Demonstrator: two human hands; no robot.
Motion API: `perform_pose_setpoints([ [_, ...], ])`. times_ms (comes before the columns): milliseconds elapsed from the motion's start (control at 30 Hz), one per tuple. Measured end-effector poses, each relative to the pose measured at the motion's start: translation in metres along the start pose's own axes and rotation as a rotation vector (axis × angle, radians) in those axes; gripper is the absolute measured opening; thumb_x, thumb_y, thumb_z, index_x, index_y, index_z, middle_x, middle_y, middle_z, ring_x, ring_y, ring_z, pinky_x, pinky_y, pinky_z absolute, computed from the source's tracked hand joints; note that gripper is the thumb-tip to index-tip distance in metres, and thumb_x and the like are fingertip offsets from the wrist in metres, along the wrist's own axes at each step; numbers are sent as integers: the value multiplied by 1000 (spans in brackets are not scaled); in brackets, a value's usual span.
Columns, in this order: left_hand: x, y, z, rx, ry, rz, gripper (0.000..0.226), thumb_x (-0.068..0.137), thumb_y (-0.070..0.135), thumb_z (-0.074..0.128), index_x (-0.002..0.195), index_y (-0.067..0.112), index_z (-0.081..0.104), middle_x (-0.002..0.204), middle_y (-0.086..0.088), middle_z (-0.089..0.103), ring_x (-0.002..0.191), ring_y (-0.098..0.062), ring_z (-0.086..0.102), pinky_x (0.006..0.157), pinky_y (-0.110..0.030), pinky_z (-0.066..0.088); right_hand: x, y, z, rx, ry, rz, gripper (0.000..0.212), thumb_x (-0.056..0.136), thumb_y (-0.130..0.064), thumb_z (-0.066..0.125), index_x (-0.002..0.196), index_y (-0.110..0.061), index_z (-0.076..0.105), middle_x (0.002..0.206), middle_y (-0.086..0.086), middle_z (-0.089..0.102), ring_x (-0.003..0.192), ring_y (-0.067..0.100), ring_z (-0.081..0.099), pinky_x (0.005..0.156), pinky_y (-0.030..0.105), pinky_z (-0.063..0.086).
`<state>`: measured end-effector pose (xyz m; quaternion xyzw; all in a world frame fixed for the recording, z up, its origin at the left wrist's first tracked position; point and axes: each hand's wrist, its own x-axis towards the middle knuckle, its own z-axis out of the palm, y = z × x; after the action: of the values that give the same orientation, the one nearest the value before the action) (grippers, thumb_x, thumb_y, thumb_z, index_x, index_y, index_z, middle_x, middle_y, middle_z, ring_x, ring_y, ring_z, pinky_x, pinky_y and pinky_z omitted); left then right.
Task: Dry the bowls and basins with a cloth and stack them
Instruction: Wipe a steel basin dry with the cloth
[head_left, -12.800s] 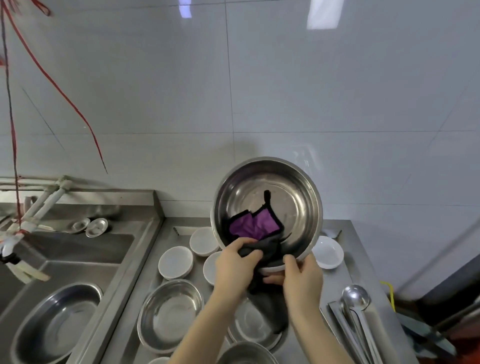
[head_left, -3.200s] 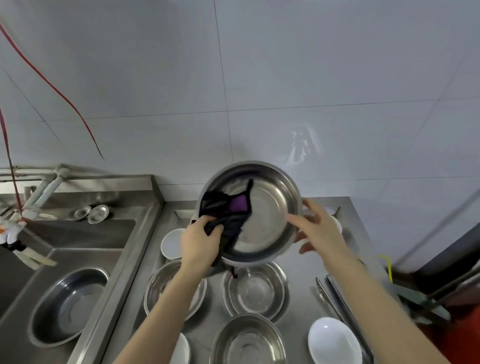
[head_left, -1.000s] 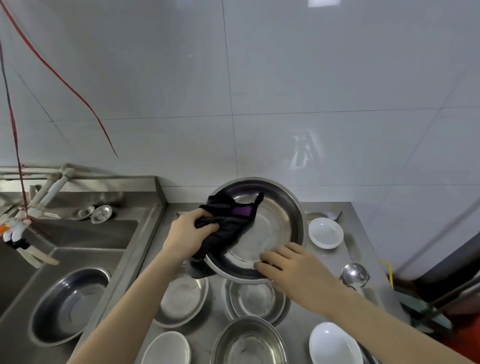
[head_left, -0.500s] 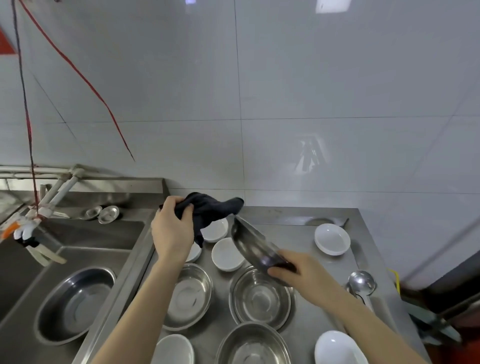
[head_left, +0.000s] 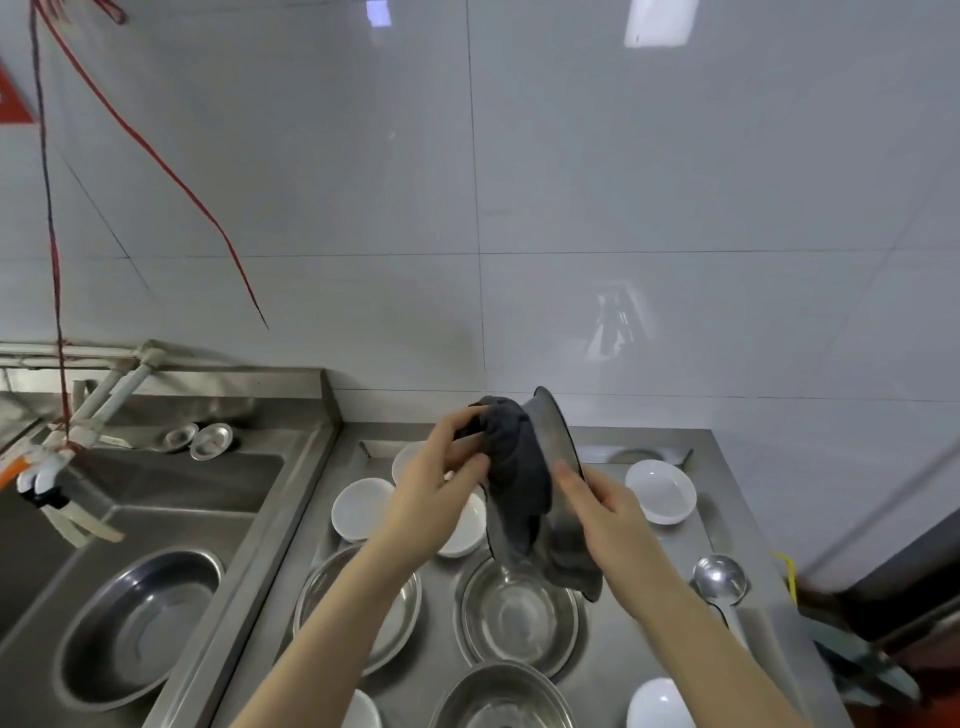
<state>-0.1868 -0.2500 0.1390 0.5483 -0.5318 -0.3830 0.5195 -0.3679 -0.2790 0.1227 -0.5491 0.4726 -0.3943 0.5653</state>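
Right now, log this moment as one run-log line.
step: drying | left hand: grips dark cloth on steel basin | right hand: holds steel basin on edge above counter | stacked: not yet

A white tiled wall (head_left: 623, 182) rises behind a steel counter (head_left: 719, 499), with a steel sink (head_left: 171, 483) set to its left. A ladle (head_left: 719, 579) lies on the counter near its right edge, bowl facing up. A red cord (head_left: 171, 174) hangs slantwise across the wall above a white pipe (head_left: 119, 387), and two small metal drain caps (head_left: 210, 440) sit side by side on the sink's back ledge.
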Motion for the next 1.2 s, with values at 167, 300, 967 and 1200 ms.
perform_pose_setpoints([
  [167, 4, -2, 24, 490, 198, 282, 43, 90, 42, 49, 129, 57, 44, 117, 28, 49, 114, -3, 36, 103, -23, 30, -5, -14, 15, 75, 44, -32, 75, 81, -70, 49, 94, 2, 66, 84, 26, 63, 76, 25, 58, 79, 46, 53],
  [300, 8, 1, 36, 351, 144, 250, 38, 92, 47, 32, 126, 56, 46, 142, 17, 29, 137, -8, 27, 116, -27, 22, -10, -17, 21, -58, 78, -139, 49, 99, -39, 50, 80, 5, 59, 65, 6, 54, 65, 15, 49, 64, 36, 43],
  [967, 20, -14, 50, 353, 175, 220, 49, 93, 47, 32, 131, 27, 54, 135, 12, 52, 128, -10, 43, 110, -28, 30, -11, -30, 13, -114, 123, -54, 46, 100, -41, 47, 83, -5, 69, 69, 10, 65, 69, 13, 60, 76, 41, 53],
  [1200, 30, 2, 37, 130, 239, 33, 28, 96, 38, 37, 111, 35, 60, 120, 17, 62, 117, -7, 53, 100, -27, 37, -14, -37, 2, -333, 25, -171, 57, 98, -48, 46, 95, 7, 63, 87, 27, 62, 77, 35, 56, 80, 45, 49],
])
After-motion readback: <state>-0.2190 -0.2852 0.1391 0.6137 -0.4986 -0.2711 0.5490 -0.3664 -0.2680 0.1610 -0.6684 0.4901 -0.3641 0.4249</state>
